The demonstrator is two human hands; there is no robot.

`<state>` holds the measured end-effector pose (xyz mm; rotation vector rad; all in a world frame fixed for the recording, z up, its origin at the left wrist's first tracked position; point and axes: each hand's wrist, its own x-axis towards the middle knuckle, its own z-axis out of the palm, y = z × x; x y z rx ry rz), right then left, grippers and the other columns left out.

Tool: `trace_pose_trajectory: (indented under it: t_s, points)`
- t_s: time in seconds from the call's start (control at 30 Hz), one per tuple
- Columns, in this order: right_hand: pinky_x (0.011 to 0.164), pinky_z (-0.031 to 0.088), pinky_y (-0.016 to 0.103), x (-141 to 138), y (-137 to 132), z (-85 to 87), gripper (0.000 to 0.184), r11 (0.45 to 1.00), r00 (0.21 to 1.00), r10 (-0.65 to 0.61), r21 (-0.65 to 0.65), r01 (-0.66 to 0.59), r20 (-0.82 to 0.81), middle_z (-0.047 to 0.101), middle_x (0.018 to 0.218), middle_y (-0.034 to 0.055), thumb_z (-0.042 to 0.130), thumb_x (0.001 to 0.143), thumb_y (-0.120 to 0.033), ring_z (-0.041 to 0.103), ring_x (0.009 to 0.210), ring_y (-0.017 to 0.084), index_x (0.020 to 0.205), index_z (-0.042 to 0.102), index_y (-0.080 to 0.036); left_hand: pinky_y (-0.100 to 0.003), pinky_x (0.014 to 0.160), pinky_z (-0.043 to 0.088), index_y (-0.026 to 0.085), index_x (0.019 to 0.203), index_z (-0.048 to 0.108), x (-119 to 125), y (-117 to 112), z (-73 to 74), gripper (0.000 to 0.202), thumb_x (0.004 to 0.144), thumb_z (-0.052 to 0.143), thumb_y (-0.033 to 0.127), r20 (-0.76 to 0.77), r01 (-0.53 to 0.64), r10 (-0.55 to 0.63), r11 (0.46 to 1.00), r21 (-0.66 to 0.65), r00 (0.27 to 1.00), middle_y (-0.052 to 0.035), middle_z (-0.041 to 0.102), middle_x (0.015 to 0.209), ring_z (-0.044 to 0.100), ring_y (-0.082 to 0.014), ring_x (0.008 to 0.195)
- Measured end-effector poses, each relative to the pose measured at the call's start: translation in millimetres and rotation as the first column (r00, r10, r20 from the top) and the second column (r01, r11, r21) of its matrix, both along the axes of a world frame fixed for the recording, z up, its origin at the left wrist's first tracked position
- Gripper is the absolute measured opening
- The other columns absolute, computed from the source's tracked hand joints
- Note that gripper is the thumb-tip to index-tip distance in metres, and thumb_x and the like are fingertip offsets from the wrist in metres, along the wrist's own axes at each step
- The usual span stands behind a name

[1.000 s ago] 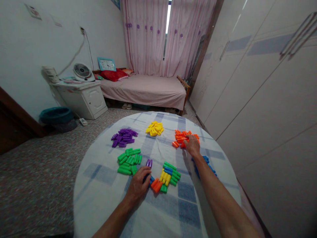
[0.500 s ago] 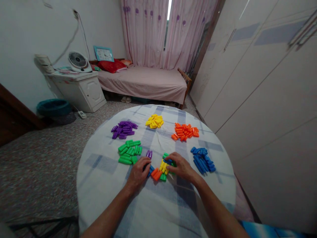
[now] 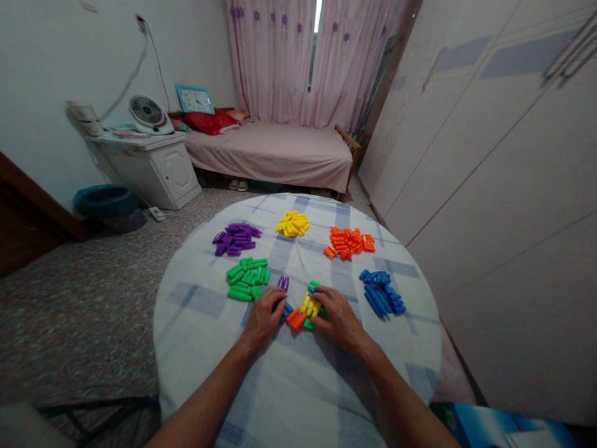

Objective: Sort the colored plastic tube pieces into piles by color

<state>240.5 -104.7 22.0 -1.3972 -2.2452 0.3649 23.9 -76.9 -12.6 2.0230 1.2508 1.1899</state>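
A small cluster of bullet-shaped plastic building pieces lies on the table between my hands. In it are blue pieces [image 3: 288, 310], orange pieces [image 3: 296, 319], yellow pieces [image 3: 310, 305] and green pieces [image 3: 308, 324]. My left hand [image 3: 263, 318] curls around the cluster's left end, fingers closed on the blue pieces and partly hiding them. On the right, my right hand [image 3: 341, 322] grips the cluster, thumb low and fingertips high; a bit of blue shows under the fingertips. Two purple pieces [image 3: 283, 283] stand just beyond my left fingers.
Sorted heaps surround the cluster: purple [image 3: 237, 239], green [image 3: 247, 279], yellow [image 3: 292, 224], orange [image 3: 349, 242] and blue [image 3: 381, 292]. The round table [image 3: 200, 367] wears a checked cloth. A blue box [image 3: 494, 426] sits at lower right; a bed [image 3: 275, 149] stands behind.
The camera view has shifted slightly. My right hand has settled lower over the cluster's right side, covering more of the blue piece at its fingertips. My left hand stays at the left end.
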Motion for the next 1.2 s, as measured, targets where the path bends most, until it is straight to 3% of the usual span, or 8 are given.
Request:
trace_pose_trajectory:
  t_s: [0.5,0.67,0.77,0.87,0.97,1.1,1.2]
  points:
    - [0.096,0.038,0.044,-9.3,-1.1,-2.2,0.038,0.996,0.997,-0.020,0.085,0.026,-0.073,0.059,0.116,0.0119,0.060,0.072,-0.014,0.050,0.115,0.027,0.109,0.055,-0.017,-0.035,0.090,0.049,0.018,0.092,0.063,-1.3,-3.2,2.4,0.018,0.086,0.047,0.018,0.020,-0.009,0.008,1.000,0.019,1.000,-0.0072,0.065,0.100,0.060,-0.0182,0.098]
    - [0.096,0.039,0.043,-10.1,9.6,4.3,0.039,0.993,0.980,-0.050,0.098,0.070,-0.191,0.060,0.114,0.0108,0.061,0.075,-0.017,0.052,0.111,0.025,0.113,0.054,-0.018,-0.038,0.094,0.046,0.019,0.102,0.063,2.4,-11.0,19.4,0.022,0.086,0.048,0.020,0.088,-0.080,0.069,0.989,0.127,0.994,-0.0083,0.064,0.108,0.057,-0.0200,0.106]
    - [0.099,0.039,0.043,-12.8,16.7,12.5,0.041,0.994,0.966,-0.007,0.100,0.035,-0.259,0.060,0.117,0.0088,0.060,0.076,-0.019,0.050,0.115,0.025,0.116,0.053,-0.022,-0.034,0.080,0.052,0.020,0.112,0.059,16.7,-6.3,34.6,0.029,0.085,0.053,0.028,0.160,-0.018,0.026,0.998,-0.055,0.987,-0.0085,0.063,0.109,0.060,-0.0192,0.097]
    - [0.099,0.040,0.042,-14.1,24.3,17.9,0.040,0.996,0.948,0.013,0.093,0.017,-0.317,0.060,0.116,0.0070,0.059,0.076,-0.020,0.052,0.114,0.023,0.116,0.055,-0.024,-0.028,0.065,0.053,0.016,0.111,0.058,32.3,7.4,44.2,0.037,0.081,0.057,0.036,0.348,0.118,0.008,0.933,-0.339,0.938,-0.0075,0.066,0.097,0.063,-0.0162,0.078]
    - [0.098,0.042,0.041,-7.9,34.1,13.7,0.040,0.996,0.922,-0.050,0.046,0.073,-0.383,0.060,0.117,0.0069,0.059,0.077,-0.024,0.053,0.112,0.022,0.117,0.055,-0.024,-0.024,0.060,0.052,0.013,0.103,0.061,38.7,27.7,45.7,0.037,0.075,0.062,0.037,0.485,0.203,0.059,0.860,-0.469,0.872,-0.0060,0.067,0.088,0.062,-0.0137,0.070]
    - [0.092,0.047,0.043,12.7,47.4,-8.0,0.029,0.962,0.839,-0.263,-0.062,0.266,-0.477,0.064,0.110,0.0080,0.051,0.084,-0.031,0.060,0.102,0.023,0.109,0.059,-0.021,-0.021,0.056,0.049,0.012,0.096,0.065,33.1,69.8,45.0,0.035,0.068,0.069,0.032,0.468,0.072,0.216,0.849,-0.523,0.857,-0.0050,0.068,0.084,0.061,-0.0113,0.064]
    - [0.087,0.050,0.041,26.9,53.1,-25.0,0.026,0.934,0.783,-0.351,-0.131,0.333,-0.514,0.067,0.102,0.0079,0.046,0.086,-0.033,0.063,0.095,0.023,0.102,0.062,-0.021,-0.020,0.053,0.047,0.011,0.089,0.065,27.9,113.5,48.1,0.028,0.065,0.070,0.025,0.433,-0.040,0.317,0.842,-0.539,0.844,-0.0023,0.066,0.073,0.059,-0.0099,0.057]
